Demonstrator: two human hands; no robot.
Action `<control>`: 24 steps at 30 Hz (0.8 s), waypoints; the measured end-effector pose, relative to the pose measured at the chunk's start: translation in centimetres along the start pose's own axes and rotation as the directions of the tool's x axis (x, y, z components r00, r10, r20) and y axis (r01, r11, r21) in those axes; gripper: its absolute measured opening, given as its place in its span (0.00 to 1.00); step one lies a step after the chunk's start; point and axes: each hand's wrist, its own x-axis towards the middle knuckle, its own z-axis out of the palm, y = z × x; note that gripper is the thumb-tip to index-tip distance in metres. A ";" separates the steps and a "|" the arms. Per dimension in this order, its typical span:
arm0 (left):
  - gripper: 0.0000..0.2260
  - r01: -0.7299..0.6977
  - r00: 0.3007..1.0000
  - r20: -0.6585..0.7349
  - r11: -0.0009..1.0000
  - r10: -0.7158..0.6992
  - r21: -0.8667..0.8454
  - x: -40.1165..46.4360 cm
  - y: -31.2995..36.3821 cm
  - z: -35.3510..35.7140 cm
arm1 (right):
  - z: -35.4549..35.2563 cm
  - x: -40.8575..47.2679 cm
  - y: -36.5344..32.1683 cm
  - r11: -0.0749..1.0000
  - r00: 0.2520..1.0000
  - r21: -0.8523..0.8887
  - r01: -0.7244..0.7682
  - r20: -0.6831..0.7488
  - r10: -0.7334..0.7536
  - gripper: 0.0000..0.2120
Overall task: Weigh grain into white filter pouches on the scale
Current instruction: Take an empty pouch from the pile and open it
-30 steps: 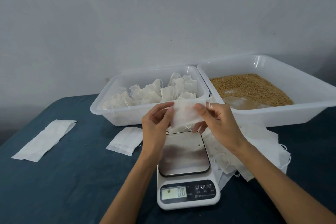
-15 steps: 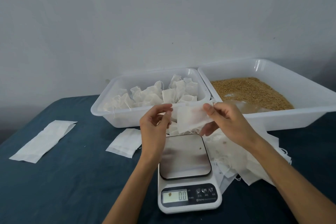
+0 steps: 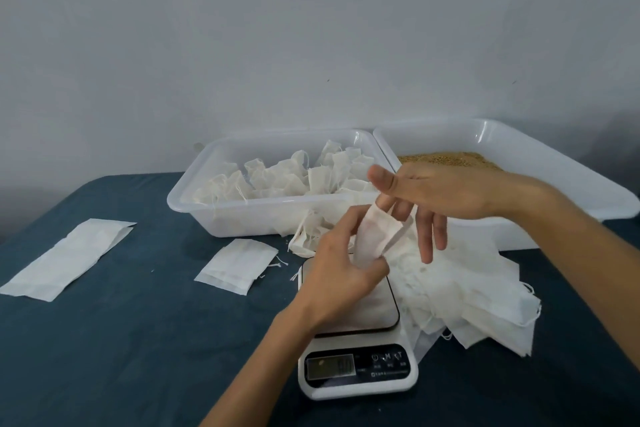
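My left hand (image 3: 341, 269) grips a white filter pouch (image 3: 374, 239) and holds it upright just above the far edge of the scale (image 3: 381, 308). My right hand (image 3: 443, 198) hovers over the pouch with straight fingers pointing down. Two fingertips sit at or inside the pouch's mouth, and the thumb is lifted clear. The scale's display (image 3: 330, 366) faces me, its reading blurred. Brown grain (image 3: 450, 158) lies in the white tray (image 3: 540, 163) at the back right, partly hidden behind my right hand.
A second white tray (image 3: 242, 217) at the back centre holds several filled, tied pouches. A heap of empty pouches (image 3: 485, 298) lies right of the scale. A small stack of pouches (image 3: 239, 265) and a long white strip (image 3: 65, 258) lie on the blue cloth to the left.
Both hands pinched the pouch flat between them before. Now my left hand alone grips it upright, and my right hand has let go and put straight fingers at its mouth.
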 end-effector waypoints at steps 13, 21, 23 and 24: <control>0.15 0.151 0.986 -0.035 0.953 -0.165 -0.264 -0.1 0.0 0.7 | -3.8 0.4 0.2 0.992 0.978 -0.126 -0.004 -0.206 -0.022 0.32; 0.15 0.180 0.975 -0.076 0.939 -0.211 -0.293 0.0 -0.6 0.9 | -8.2 1.9 17.0 0.657 0.786 -0.440 -0.612 -0.431 0.443 0.24; 0.15 0.181 0.973 -0.082 0.936 -0.214 -0.301 0.1 -0.7 1.0 | -8.3 2.3 18.8 0.644 0.785 -0.453 -0.616 -0.412 0.462 0.18; 0.14 0.184 0.973 -0.080 0.935 -0.217 -0.302 0.1 -0.8 1.0 | -8.3 2.6 19.3 0.646 0.792 -0.460 -0.609 -0.392 0.468 0.15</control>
